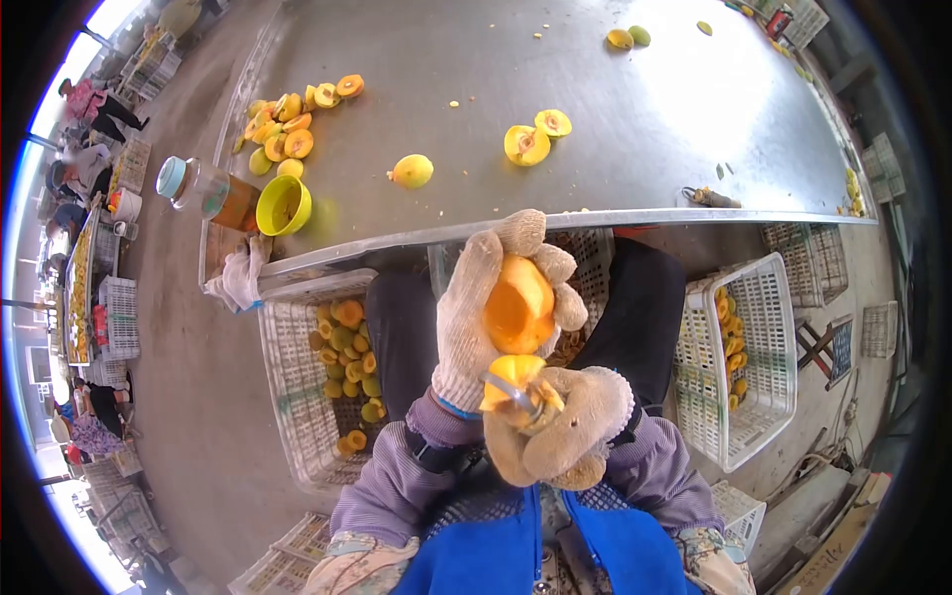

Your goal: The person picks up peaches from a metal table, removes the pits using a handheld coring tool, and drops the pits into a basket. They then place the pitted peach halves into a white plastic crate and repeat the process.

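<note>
Gripping with gloved right hand (567, 433) a yellow fruit piece (509, 377); just above that piece, clutching peeled orange fruit (518, 305) in left hand (474, 317).

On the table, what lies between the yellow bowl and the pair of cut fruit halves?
One whole yellow fruit lies there; the head view shows it.

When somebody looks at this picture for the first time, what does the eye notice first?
The two gloved hands in the middle: the left hand grips an orange fruit half, and the right hand just below holds a metal tool against a yellow piece. Next comes the heap of cut fruit at the far left of the metal table, near a yellow bowl, and a white crate of fruit by the left knee.
</note>
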A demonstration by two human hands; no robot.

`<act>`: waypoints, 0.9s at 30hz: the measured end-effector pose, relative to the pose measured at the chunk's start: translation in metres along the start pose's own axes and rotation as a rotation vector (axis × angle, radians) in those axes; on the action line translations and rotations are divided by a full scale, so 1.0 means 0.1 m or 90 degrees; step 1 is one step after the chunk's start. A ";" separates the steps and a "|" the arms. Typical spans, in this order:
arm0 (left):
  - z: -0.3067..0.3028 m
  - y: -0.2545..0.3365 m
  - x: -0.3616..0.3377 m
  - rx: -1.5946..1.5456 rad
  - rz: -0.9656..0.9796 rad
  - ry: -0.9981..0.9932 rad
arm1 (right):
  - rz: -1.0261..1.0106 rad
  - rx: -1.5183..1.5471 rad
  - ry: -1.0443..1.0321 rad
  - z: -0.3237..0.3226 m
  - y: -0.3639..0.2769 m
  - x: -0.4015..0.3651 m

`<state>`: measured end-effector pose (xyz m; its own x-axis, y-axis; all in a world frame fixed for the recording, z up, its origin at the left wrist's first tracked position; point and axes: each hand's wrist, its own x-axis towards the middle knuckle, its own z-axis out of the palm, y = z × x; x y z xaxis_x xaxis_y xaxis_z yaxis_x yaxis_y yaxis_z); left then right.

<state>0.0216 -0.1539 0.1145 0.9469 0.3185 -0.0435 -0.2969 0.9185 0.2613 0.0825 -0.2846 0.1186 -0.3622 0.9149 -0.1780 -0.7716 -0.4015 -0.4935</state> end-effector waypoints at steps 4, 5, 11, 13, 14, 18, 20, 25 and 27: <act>-0.01 0.14 0.11 0.329 0.087 0.138 | 0.077 0.042 0.011 -0.21 0.11 -0.03; -0.02 0.22 0.11 0.371 0.083 0.139 | 0.080 0.038 0.009 -0.24 0.10 -0.07; -0.17 0.39 0.07 0.302 0.064 0.077 | 0.042 -0.147 0.270 -0.01 -0.19 -0.09; -0.19 0.48 0.01 0.385 0.084 0.136 | 0.050 -0.166 0.283 0.04 -0.24 -0.06; -0.23 0.57 -0.04 0.444 0.099 0.168 | 0.063 -0.186 0.310 0.07 -0.26 -0.05; -0.85 1.20 -0.46 0.765 0.193 0.353 | 0.086 -0.192 0.364 -0.03 -0.24 -0.04; -1.19 1.51 -0.74 1.507 0.140 0.458 | 0.069 -0.182 0.368 -0.10 -0.20 -0.01; -1.02 1.46 -0.18 1.552 0.281 0.264 | 0.059 -0.176 0.364 -0.17 -0.21 0.19; -1.09 1.39 0.32 1.390 0.196 0.275 | 0.060 -0.176 0.368 -0.15 -0.25 0.23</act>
<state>-0.0027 0.0099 0.0449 0.7478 0.6506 0.1322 0.4527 -0.6454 0.6152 0.1013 -0.2527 0.1143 -0.0218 0.7819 -0.6231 -0.5589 -0.5263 -0.6408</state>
